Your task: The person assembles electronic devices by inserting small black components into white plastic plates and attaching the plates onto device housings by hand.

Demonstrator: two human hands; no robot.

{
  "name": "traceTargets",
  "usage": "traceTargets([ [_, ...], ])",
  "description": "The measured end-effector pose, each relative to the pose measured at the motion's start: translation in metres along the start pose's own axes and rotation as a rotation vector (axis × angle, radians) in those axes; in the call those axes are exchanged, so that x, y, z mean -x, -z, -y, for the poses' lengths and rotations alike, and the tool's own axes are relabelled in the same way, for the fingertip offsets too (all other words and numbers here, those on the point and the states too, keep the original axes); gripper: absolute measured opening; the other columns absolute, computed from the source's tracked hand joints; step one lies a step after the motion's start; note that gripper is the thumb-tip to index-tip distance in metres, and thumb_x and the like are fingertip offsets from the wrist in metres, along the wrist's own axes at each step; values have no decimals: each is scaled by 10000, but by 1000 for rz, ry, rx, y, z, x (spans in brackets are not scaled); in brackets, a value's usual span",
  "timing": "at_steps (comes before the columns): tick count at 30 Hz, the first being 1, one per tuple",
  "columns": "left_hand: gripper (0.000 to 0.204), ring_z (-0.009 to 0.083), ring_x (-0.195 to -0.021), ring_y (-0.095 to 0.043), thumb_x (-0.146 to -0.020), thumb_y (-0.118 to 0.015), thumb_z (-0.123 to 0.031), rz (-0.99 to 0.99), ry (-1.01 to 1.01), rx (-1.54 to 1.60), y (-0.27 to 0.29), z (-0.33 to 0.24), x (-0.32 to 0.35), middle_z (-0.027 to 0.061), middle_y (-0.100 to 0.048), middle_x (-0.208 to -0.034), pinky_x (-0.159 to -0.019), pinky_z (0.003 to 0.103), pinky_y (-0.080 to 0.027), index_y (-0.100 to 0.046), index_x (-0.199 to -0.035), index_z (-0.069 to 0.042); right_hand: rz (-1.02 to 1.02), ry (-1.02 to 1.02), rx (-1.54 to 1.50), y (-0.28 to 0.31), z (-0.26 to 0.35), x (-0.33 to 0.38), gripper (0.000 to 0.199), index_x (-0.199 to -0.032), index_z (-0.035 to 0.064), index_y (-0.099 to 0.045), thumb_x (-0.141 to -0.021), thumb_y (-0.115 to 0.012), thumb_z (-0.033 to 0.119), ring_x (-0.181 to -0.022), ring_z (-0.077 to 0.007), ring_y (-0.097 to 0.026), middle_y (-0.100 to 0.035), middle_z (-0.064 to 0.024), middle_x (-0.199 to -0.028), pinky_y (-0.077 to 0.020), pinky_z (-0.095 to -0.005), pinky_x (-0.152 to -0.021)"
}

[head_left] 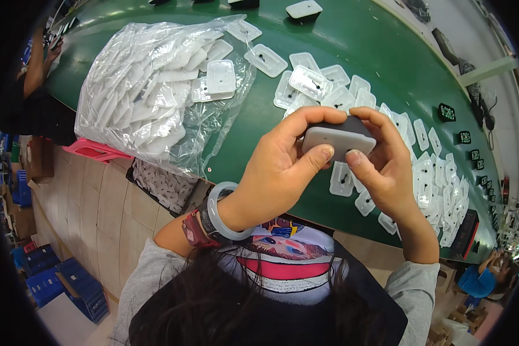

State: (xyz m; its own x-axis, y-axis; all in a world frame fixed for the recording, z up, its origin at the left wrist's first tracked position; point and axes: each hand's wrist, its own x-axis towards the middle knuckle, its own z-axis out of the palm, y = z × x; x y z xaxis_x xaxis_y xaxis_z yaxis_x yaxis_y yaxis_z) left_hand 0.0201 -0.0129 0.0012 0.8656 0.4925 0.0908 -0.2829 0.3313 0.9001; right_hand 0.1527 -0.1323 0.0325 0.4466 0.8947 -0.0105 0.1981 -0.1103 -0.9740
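Note:
Between both hands, above the table, I hold a small black box with a translucent white cover (339, 141) facing me. My left hand (285, 153) grips its left end, thumb on the cover and fingers curled over the black back. My right hand (383, 158) grips the right end the same way, its thumb at the cover's lower edge. Loose white plastic covers (311, 82), many with a small black part in the middle, lie beyond my hands. More white covers (438, 184) are heaped right of my right hand.
A clear plastic bag (138, 86) full of white covers lies at the green table's (386, 46) left edge, above a pink stool (98, 150). A crate (164, 187) of white pieces stands below. Another box (304, 10) sits at the far side. Small black housings (447, 112) line the right. Other people work at both sides.

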Motion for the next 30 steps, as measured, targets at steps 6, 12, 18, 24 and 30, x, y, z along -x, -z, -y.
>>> traceTargets([
  [6, 413, 200, -1060, -552, -890, -506, 41, -95, -31, -22, 4, 10, 0, 144, -451, -1334, -841, 265, -500, -456, -1297, -17, 45, -55, 3, 10, -7, -29, 461, -1265, 8, -480, -830, -630, 33, -974, -198, -604, -599, -133, -1072, -489, -292, -843],
  [12, 440, 239, -1129, -533, -876, -498, 59, -201, -150, -191, 11, 19, 13, 178, -339, -1438, -821, 263, -491, -437, -1306, -11, -159, -105, 93, 123, -52, -154, 358, -1134, -11, -621, -866, -638, 225, -770, -162, -606, -649, -124, -952, -513, -245, -730],
  [18, 394, 231, -1058, -546, -837, -510, 79, -269, -353, -621, 33, 44, 24, 187, -370, -1413, -793, 256, -485, -491, -1221, -8, -186, -244, 271, 139, -62, -202, 379, -1089, -1, -644, -880, -622, 314, -748, -162, -603, -649, -119, -905, -499, -245, -700],
  [24, 339, 247, -1043, -544, -806, -537, 58, -217, -333, -619, 29, 40, 21, 161, -451, -1357, -808, 293, -484, -547, -1136, -17, -278, -406, 514, 135, -78, -196, 410, -1043, 1, -665, -888, -600, 375, -758, -176, -606, -650, -118, -864, -485, -264, -686],
  [30, 275, 224, -1019, -547, -808, -542, 56, -210, -332, -603, 31, 41, 19, 141, -506, -1304, -799, 287, -473, -585, -1067, -27, -412, 22, 635, 96, -36, -142, 408, -1104, -7, -629, -883, -605, 336, -819, -160, -531, -612, -95, -991, -442, -270, -731],
])
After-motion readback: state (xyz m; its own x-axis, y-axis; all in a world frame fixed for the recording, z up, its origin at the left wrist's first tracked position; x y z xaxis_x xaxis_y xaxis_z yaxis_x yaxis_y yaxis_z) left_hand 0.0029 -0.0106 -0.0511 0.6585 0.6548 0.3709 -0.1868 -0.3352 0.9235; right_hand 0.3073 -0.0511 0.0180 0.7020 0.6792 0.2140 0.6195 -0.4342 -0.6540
